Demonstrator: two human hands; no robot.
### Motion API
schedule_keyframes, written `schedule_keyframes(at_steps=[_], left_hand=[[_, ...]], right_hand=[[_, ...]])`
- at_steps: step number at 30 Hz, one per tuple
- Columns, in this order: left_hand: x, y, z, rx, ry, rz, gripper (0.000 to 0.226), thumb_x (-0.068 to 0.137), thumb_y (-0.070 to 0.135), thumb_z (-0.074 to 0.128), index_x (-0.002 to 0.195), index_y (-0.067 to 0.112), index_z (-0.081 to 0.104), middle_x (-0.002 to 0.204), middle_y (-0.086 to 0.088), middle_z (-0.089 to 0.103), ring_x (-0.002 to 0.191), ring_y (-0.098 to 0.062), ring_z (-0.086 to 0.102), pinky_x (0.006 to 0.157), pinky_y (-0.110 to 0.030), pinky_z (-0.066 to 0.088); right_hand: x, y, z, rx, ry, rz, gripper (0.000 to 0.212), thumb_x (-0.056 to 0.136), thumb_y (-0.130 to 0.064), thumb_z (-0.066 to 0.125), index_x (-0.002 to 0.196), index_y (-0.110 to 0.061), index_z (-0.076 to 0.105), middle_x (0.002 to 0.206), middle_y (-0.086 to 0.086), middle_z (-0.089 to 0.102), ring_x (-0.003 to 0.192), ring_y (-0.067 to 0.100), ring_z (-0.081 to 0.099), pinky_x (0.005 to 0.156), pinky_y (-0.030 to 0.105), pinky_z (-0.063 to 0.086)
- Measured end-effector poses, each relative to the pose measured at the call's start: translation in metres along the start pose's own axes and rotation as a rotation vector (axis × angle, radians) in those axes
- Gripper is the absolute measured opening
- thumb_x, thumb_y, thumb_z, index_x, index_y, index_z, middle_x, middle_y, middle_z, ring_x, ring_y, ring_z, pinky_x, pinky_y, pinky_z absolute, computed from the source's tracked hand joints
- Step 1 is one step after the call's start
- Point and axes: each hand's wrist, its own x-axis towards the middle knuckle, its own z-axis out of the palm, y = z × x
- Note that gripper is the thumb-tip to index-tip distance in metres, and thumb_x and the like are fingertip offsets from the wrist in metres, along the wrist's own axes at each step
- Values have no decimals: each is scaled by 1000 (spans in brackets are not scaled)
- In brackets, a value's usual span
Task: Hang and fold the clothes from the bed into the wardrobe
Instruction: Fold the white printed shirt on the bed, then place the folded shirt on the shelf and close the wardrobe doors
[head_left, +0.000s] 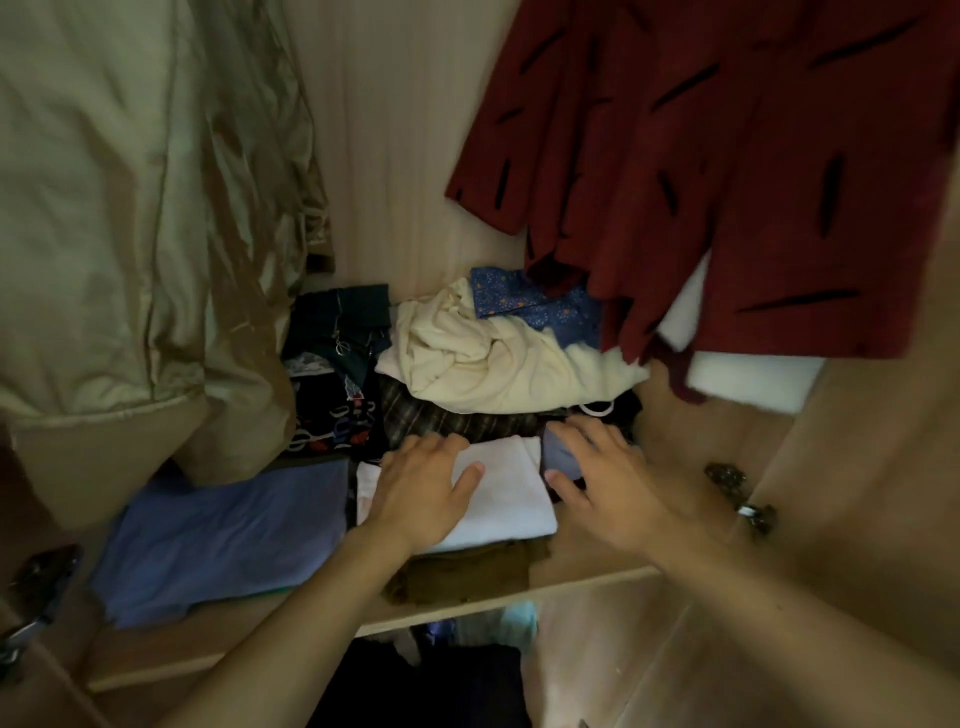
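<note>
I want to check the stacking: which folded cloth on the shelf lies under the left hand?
The white folded cloth, on top of a brown one. The left hand rests flat on it; the blue folded cloth lies untouched beside it.

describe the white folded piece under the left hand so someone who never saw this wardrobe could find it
On the wardrobe shelf, below the hanging red garment, look near the front edge. The folded white cloth lies flat there on a brown piece, the left hand resting on it. Unlike the crumpled cream bundle behind, it is neatly squared.
</note>
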Motion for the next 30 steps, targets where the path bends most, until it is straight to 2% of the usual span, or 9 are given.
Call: schedule_keyframes(at_steps=[4, 10, 13, 15, 19, 22, 26, 30], left_hand=[[-22, 37, -23, 19, 68, 5, 43, 98, 52, 41, 129, 25, 53, 126, -3, 56, 117, -26, 47, 93, -39, 38], [-78, 116, -44, 42, 76, -7, 42, 99, 51, 40, 132, 27, 51, 130, -2, 54, 120, -27, 46, 94, -39, 39], [-126, 152, -45, 17, 64, -51, 44, 99, 50, 42, 134, 26, 51, 136, -2, 53, 125, -26, 45, 101, -43, 38], [-158, 173, -49, 62, 59, -66, 44, 98, 51, 42, 133, 26, 51, 135, -1, 52, 124, -27, 44, 100, -44, 38], [-208, 206, -70, 125, 18, -72, 42, 97, 52, 43, 131, 27, 51, 133, 0, 52, 121, -26, 45, 97, -46, 40], [-230, 222, -86, 126, 31, -67, 41, 97, 52, 44, 129, 27, 53, 130, 1, 54, 120, -26, 47, 96, -46, 40], [-256, 239, -98, 104, 26, 12, 34, 97, 51, 46, 114, 26, 61, 114, 2, 57, 109, -25, 52, 90, -43, 43], [-278, 244, -103, 77, 15, 75, 36, 97, 51, 44, 119, 25, 58, 117, 3, 56, 109, -23, 50, 90, -40, 42]], right_hand=[[-34, 4, -31, 28, 54, -28, 60, 96, -51, 41, 148, -21, 37, 146, 2, 40, 131, 25, 40, 103, 45, 42], [-121, 17, -76, 141, 159, -26, 57, 96, -48, 46, 146, -22, 38, 141, 0, 45, 125, 22, 48, 101, 37, 43], [-169, 24, -83, 179, 169, -26, 56, 97, -48, 47, 147, -24, 37, 141, -1, 46, 128, 20, 45, 104, 35, 40], [-195, 22, -89, 242, 152, -33, 57, 97, -47, 48, 147, -22, 37, 143, 0, 44, 129, 19, 44, 104, 36, 40], [-241, 11, -114, 299, 134, -31, 57, 98, -45, 49, 148, -21, 36, 144, 0, 44, 131, 16, 42, 102, 28, 36], [-271, 3, -134, 210, 128, -50, 59, 98, -49, 46, 150, -23, 33, 143, -1, 45, 131, 17, 43, 103, 34, 39], [-300, -6, -161, 108, 158, -35, 59, 97, -52, 43, 149, -26, 33, 142, -3, 47, 130, 19, 42, 100, 39, 40], [-326, -19, -180, 61, 173, 23, 58, 97, -52, 42, 149, -27, 33, 145, -4, 44, 132, 17, 39, 104, 41, 39]])
